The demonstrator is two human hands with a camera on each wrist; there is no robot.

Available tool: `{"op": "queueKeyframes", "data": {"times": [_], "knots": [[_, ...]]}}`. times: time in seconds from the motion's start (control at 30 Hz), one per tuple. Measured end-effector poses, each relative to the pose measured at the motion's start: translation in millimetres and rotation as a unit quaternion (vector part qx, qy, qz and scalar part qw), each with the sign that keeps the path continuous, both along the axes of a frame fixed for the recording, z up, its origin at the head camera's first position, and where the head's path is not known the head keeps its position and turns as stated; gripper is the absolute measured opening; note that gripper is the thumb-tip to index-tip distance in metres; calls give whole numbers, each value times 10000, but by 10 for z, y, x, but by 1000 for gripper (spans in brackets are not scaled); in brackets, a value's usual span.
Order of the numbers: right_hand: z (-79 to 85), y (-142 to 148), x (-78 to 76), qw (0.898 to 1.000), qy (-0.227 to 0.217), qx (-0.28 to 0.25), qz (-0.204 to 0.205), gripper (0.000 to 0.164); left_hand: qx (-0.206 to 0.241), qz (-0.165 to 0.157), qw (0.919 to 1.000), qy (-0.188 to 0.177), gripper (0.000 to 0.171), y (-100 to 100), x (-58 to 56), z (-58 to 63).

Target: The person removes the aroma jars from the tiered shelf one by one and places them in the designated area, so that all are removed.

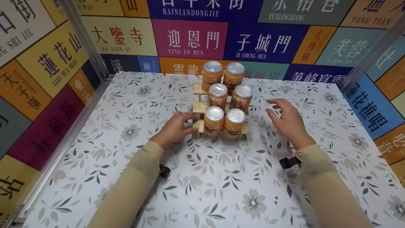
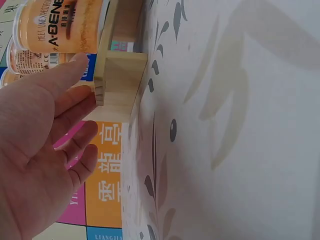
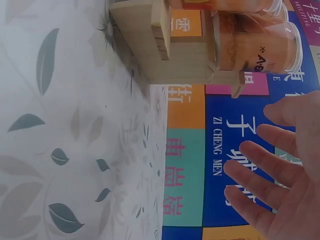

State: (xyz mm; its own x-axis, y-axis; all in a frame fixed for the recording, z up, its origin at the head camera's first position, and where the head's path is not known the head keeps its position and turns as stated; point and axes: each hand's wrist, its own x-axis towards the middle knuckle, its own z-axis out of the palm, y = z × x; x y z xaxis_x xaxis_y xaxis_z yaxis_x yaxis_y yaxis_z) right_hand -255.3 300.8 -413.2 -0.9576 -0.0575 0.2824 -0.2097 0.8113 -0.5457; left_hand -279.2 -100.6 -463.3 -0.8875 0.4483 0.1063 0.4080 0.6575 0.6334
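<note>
A small wooden stepped rack (image 1: 198,107) stands on the table with three tiers. Two orange cans with silver lids sit side by side on each tier, among them a front left can (image 1: 214,125) and a front right can (image 1: 233,126). My left hand (image 1: 175,128) is at the rack's left end, its relaxed fingers right at the step edge (image 2: 100,85). To the right of the rack, my right hand (image 1: 289,122) is held apart from it with fingers spread and nothing in them. The right wrist view shows a middle-tier can (image 3: 255,45) above the fingers.
A white cloth with grey leaves and flowers (image 1: 253,202) covers the table. Behind it and along both sides stand panels (image 1: 190,39) of coloured blocks with Chinese lettering. A dark wrist strap (image 1: 289,162) shows at the right sleeve.
</note>
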Motion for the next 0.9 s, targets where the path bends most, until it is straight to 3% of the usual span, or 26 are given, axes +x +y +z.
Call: {"op": "queueKeyframes", "data": {"times": [0.17, 0.27, 0.63, 0.9], "knots": [[24, -39, -42, 9996, 62, -253, 84, 39, -478, 30, 9983, 342, 45, 3, -12, -53], [64, -66, -78, 9991, 84, -383, 133, 39, -598, 91, 9976, 340, 45, 8, -6, -54], [290, -219, -198, 9945, -252, -1014, 99, 40, -19, 175, 9998, -49, 44, -6, -27, -44], [413, -364, -276, 9916, -278, -1223, 329, 41, 72, 257, 9993, -243, 45, 0, -30, -35]]}}
